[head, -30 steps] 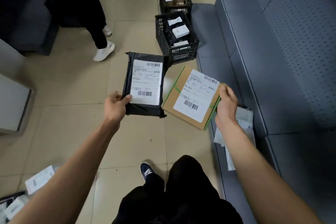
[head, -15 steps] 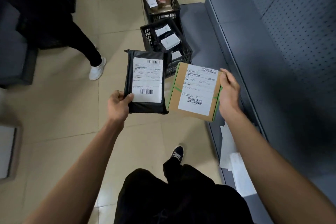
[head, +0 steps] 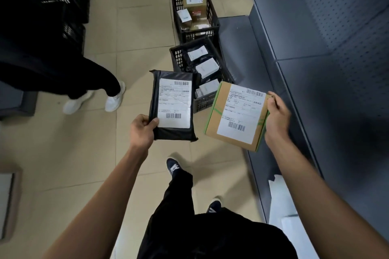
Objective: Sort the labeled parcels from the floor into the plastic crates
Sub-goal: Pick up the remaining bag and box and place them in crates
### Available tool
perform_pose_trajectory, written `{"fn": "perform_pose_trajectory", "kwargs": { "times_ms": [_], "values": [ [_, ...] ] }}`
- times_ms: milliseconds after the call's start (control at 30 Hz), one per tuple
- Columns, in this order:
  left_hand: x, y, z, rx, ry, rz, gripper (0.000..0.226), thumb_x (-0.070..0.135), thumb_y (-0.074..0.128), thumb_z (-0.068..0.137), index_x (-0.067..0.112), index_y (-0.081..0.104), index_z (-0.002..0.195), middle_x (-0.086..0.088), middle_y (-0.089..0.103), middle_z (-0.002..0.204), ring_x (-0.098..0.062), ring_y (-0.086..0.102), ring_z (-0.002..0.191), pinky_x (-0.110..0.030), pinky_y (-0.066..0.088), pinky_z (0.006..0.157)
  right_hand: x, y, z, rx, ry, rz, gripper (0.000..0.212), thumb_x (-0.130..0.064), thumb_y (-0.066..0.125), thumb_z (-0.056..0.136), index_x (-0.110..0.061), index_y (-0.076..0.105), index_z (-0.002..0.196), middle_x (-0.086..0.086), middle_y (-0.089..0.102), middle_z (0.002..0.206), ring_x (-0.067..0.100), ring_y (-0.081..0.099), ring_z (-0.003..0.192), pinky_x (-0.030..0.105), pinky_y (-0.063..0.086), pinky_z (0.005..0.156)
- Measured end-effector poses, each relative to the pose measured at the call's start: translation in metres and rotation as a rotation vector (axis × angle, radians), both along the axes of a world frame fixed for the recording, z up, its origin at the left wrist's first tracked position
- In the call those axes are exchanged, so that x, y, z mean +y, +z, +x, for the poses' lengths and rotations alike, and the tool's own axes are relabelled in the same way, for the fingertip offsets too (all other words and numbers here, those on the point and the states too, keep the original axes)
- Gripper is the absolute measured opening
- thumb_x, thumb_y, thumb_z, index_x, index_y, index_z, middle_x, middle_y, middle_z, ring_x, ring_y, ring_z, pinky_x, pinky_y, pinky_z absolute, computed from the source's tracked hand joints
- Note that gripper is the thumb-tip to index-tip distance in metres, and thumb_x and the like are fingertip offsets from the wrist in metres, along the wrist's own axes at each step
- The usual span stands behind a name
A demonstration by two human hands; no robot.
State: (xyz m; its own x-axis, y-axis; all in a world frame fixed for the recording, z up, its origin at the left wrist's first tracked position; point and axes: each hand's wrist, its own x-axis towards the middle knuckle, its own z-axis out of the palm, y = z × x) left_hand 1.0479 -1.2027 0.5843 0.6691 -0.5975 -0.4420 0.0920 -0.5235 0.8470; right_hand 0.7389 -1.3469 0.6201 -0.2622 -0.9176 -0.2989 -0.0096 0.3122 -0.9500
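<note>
Left hand (head: 141, 130) pinches the black poly mailer (head: 173, 105); right hand (head: 276, 117) grips the cardboard box (head: 235, 116), which hides the near crate (head: 202, 73) corner beyond; label text illegible.

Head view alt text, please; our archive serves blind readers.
A person's left hand holds a black mailer and the right hand a cardboard box, both labeled, above a tiled floor near two black crates of parcels.

Parcel sorting depot: crates (head: 212, 17) of labeled parcels (head: 194, 2), tiled floor (head: 136, 27)
</note>
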Motion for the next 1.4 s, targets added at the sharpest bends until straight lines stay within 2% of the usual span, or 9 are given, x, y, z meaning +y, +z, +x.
{"fn": "perform_pose_trajectory", "kwargs": {
  "times_ms": [100, 300, 467, 667, 900, 1067, 1200, 1267, 1400],
  "values": [
    [-0.049, -0.005, 0.029, 0.008, -0.048, 0.022, 0.017, 0.012, 0.068, 0.096, 0.008, 0.056, 0.085, -0.009, 0.057, 0.076, -0.021, 0.053, 0.068, -0.037, 0.048, 0.06, -0.032, -0.007, 0.018, 0.027, -0.049, 0.009, 0.023, -0.015, 0.05, 0.104, -0.02, 0.069, 0.117, 0.0, 0.072, 0.103, 0.01, 0.064, 0.087, 0.029, 0.053, 0.08],
    [-0.142, -0.017, 0.058, -0.015, -0.158, 0.086, 0.016, 0.016, 0.068, 0.097, 0.005, 0.058, 0.092, -0.015, 0.064, 0.086, -0.024, 0.058, 0.072, -0.034, 0.053, 0.054, -0.086, -0.031, 0.045, 0.034, -0.151, 0.055, 0.024, -0.009, 0.049, 0.103, -0.018, 0.067, 0.118, 0.005, 0.069, 0.111, 0.011, 0.063, 0.095, 0.029, 0.052, 0.087],
    [-0.22, -0.036, 0.059, 0.029, -0.216, 0.132, 0.022, 0.014, 0.069, 0.096, 0.014, 0.054, 0.079, -0.002, 0.057, 0.073, -0.02, 0.053, 0.07, -0.037, 0.047, 0.064, -0.133, -0.056, 0.053, -0.003, -0.226, 0.117, 0.027, -0.008, 0.046, 0.106, -0.012, 0.064, 0.125, 0.003, 0.067, 0.108, 0.008, 0.06, 0.09, 0.023, 0.05, 0.083],
    [-0.316, -0.072, 0.054, 0.061, -0.251, 0.158, 0.03, 0.007, 0.067, 0.096, 0.015, 0.047, 0.075, 0.0, 0.043, 0.068, -0.017, 0.041, 0.066, -0.034, 0.036, 0.064, -0.199, -0.091, 0.046, 0.021, -0.272, 0.187, 0.024, -0.013, 0.045, 0.105, -0.026, 0.063, 0.117, -0.001, 0.068, 0.108, 0.008, 0.063, 0.091, 0.028, 0.052, 0.082],
    [-0.401, -0.11, 0.046, 0.056, -0.347, 0.186, 0.034, 0.002, 0.064, 0.096, 0.017, 0.045, 0.073, 0.004, 0.043, 0.064, -0.006, 0.044, 0.051, -0.03, 0.04, 0.055, -0.24, -0.12, 0.047, 0.099, -0.389, 0.221, 0.024, -0.009, 0.044, 0.107, -0.02, 0.061, 0.118, -0.011, 0.065, 0.101, -0.012, 0.063, 0.08, 0.009, 0.046, 0.072],
    [-0.446, -0.151, 0.058, 0.062, -0.438, 0.219, 0.029, 0.005, 0.067, 0.094, 0.017, 0.049, 0.075, 0.001, 0.05, 0.068, -0.019, 0.049, 0.062, -0.034, 0.044, 0.058, -0.245, -0.151, 0.066, 0.064, -0.508, 0.285, 0.022, -0.013, 0.044, 0.107, -0.019, 0.063, 0.118, -0.002, 0.068, 0.104, 0.004, 0.064, 0.089, 0.02, 0.05, 0.079],
    [-0.48, -0.203, 0.075, 0.059, -0.543, 0.233, 0.028, 0.005, 0.069, 0.093, 0.017, 0.049, 0.076, 0.0, 0.051, 0.072, -0.017, 0.047, 0.069, -0.031, 0.041, 0.068, -0.248, -0.19, 0.091, 0.03, -0.602, 0.303, 0.026, -0.019, 0.047, 0.106, -0.015, 0.065, 0.124, 0.011, 0.069, 0.121, 0.017, 0.068, 0.104, 0.034, 0.054, 0.093],
    [-0.499, -0.239, 0.082, 0.071, -0.609, 0.246, 0.03, 0.005, 0.07, 0.092, 0.018, 0.049, 0.074, 0.0, 0.051, 0.071, -0.017, 0.047, 0.07, -0.032, 0.04, 0.071, -0.249, -0.211, 0.106, 0.031, -0.658, 0.31, 0.025, -0.026, 0.049, 0.103, -0.023, 0.067, 0.121, 0.01, 0.069, 0.126, 0.023, 0.068, 0.112, 0.041, 0.054, 0.099],
    [-0.527, -0.307, 0.097, 0.09, -0.701, 0.291, 0.038, 0.005, 0.069, 0.092, 0.021, 0.043, 0.07, -0.001, 0.047, 0.071, -0.019, 0.047, 0.074, -0.036, 0.041, 0.074, -0.254, -0.26, 0.136, 0.018, -0.773, 0.37, 0.028, -0.019, 0.043, 0.106, -0.027, 0.068, 0.116, 0.007, 0.065, 0.128, 0.022, 0.064, 0.114, 0.049, 0.052, 0.103]
  ]
}}
